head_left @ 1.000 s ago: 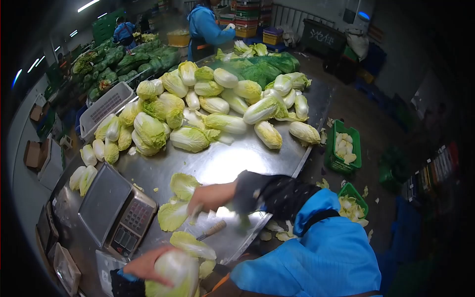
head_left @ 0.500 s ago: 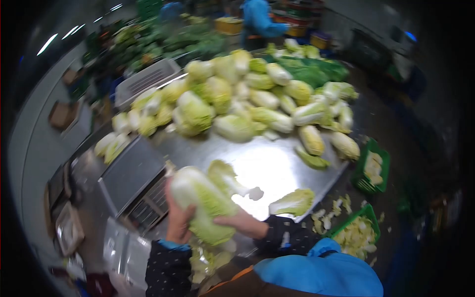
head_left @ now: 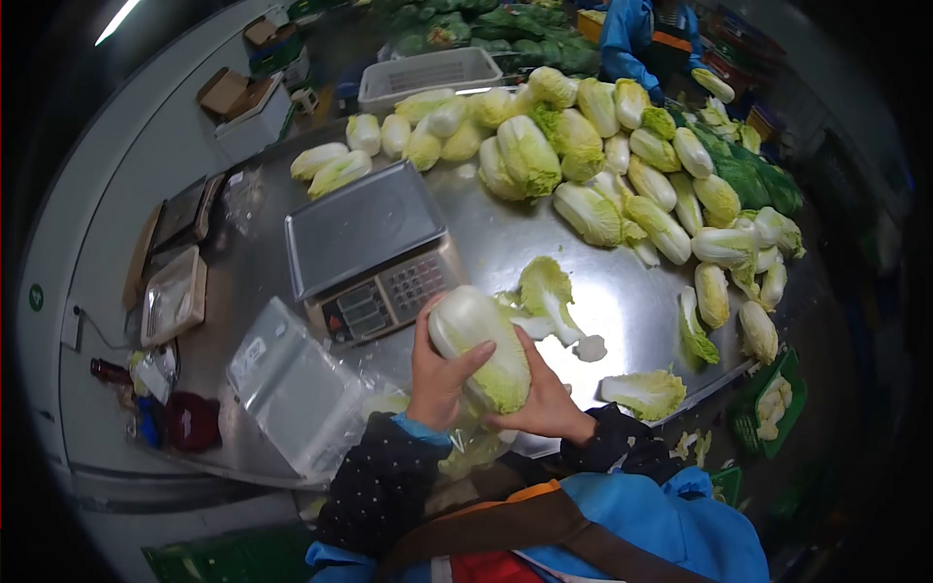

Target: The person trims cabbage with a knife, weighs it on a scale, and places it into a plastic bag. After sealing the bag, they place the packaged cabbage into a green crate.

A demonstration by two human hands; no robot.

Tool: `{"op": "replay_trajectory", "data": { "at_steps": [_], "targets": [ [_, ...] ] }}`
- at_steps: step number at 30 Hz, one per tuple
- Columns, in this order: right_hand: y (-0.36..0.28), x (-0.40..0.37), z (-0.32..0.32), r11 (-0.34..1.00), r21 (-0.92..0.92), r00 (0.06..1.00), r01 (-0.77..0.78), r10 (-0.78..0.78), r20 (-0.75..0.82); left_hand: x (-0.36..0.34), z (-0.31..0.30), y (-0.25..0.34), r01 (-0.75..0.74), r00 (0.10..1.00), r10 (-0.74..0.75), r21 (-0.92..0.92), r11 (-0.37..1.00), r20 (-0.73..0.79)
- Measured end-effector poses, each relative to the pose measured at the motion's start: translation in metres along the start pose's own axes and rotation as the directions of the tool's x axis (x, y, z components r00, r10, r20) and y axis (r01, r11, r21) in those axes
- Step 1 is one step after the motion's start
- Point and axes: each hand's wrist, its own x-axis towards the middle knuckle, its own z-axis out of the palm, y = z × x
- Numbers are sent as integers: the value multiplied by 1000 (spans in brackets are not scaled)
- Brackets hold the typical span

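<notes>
Since a second ago my right hand [head_left: 544, 398] has left the loose leaves and joined my left hand [head_left: 437, 374] on the cabbage [head_left: 481, 345]. The keys on the scale [head_left: 374, 253] are too small to read. My left hand wraps the cabbage's left side, thumb across its front. My right hand cups the leafy near end from below, fingers closed against it. The cabbage is tilted, its white end toward the scale, and held over the near edge of the tabletop [head_left: 505, 243]. There is bare steel to the right, as far as a cut leaf [head_left: 643, 392] at the edge. Plastic bags [head_left: 292, 384] crowd the left.
</notes>
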Motion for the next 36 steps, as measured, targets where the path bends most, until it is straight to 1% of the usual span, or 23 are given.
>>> {"op": "replay_trajectory", "data": {
  "at_steps": [1,3,5,6,7,8,10,11,13,14,16,20,21,22,24,25,27,29,31,32,33,34,36],
  "targets": [
    [-1,-2,3,1000,9,1000,-6,6,30,-5,0,6,0,999,0,1,1000,-32],
    [-2,-9,2,985,150,996,-87,84,22,-22,-4,19,17,995,4,207,978,-102],
    [11,-20,-14,973,219,994,-67,47,96,-47,-18,38,9,985,13,128,992,-172],
    [10,-30,-25,926,364,992,-102,66,109,-69,-28,57,-109,956,254,625,773,-148],
    [5,-38,-36,858,497,989,-132,81,122,-88,-33,68,-153,900,437,937,313,1],
    [2,-46,-49,816,531,967,-231,132,219,-105,-28,63,-145,898,441,939,313,-8],
    [5,-63,-69,772,542,930,-332,171,325,-138,-5,43,-178,934,340,970,167,113],
    [12,-76,-73,780,466,887,-417,236,398,-144,2,29,-174,930,352,970,169,106],
    [22,-103,-66,785,369,829,-498,305,469,-151,2,-10,-185,951,248,982,-30,187],
    [26,-117,-60,707,403,789,-581,370,491,-157,-5,-21,-172,950,261,985,-24,172],
    [33,-131,-50,629,414,737,-658,423,528,-169,-17,-33,-85,995,40,983,-165,92],
    [45,-133,-12,401,446,600,-800,520,607,-197,-31,-27,98,995,-2,989,-113,-99],
    [43,-135,-2,292,452,535,-843,549,643,-203,-30,-25,59,998,23,995,-77,-58],
    [37,-134,10,293,455,537,-841,548,642,-208,-30,-23,15,999,52,999,-43,-13],
    [22,-124,35,134,532,508,-836,555,658,-212,-28,-16,-33,994,101,999,-14,35],
    [22,-118,45,147,531,515,-835,550,658,-214,-26,-12,-52,991,125,999,-3,52],
    [35,-107,62,-48,540,471,-840,430,770,-217,-25,-7,-71,984,162,997,8,69],
    [29,-102,79,52,514,479,-856,454,751,-220,-26,-2,-33,986,165,998,46,25],
    [3,-97,92,607,447,736,-657,388,555,-226,-29,-3,-48,980,195,994,101,28],
    [37,-88,97,872,262,812,-413,222,540,-228,-31,-5,-67,976,218,985,156,31],
    [38,-86,102,874,258,810,-412,222,542,-230,-32,-10,-65,975,222,985,158,29],
    [38,-82,108,968,133,860,-214,122,495,-232,-32,-17,-90,963,268,979,183,38],
    [27,-75,114,988,-116,875,106,-37,482,-235,-36,-22,-121,943,332,958,258,29]
  ]
}}
